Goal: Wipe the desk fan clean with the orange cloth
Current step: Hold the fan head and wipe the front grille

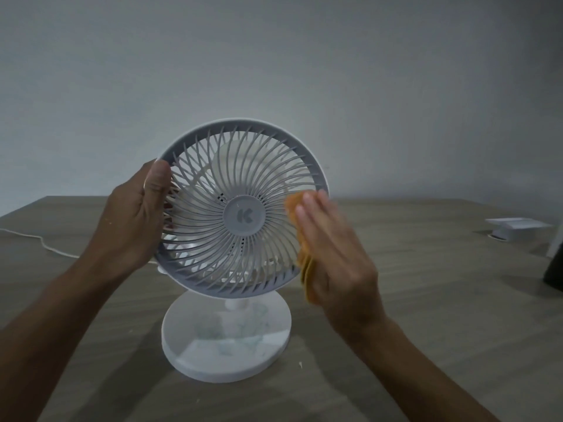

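Note:
A white desk fan (240, 208) with a grey spiral grille stands upright on its round white base (225, 342) in the middle of the table. My left hand (134, 220) grips the grille's left rim, thumb on the front. My right hand (332, 260) presses a folded orange cloth (304, 266) flat against the right side of the grille; the fingers look motion-blurred. Most of the cloth is hidden behind the palm.
The fan stands on a wooden table (426, 300). A white cable (39, 242) trails off to the left. At the far right sit a white box-like object (518, 228) and a dark object (556, 269) at the frame edge. A plain wall rises behind.

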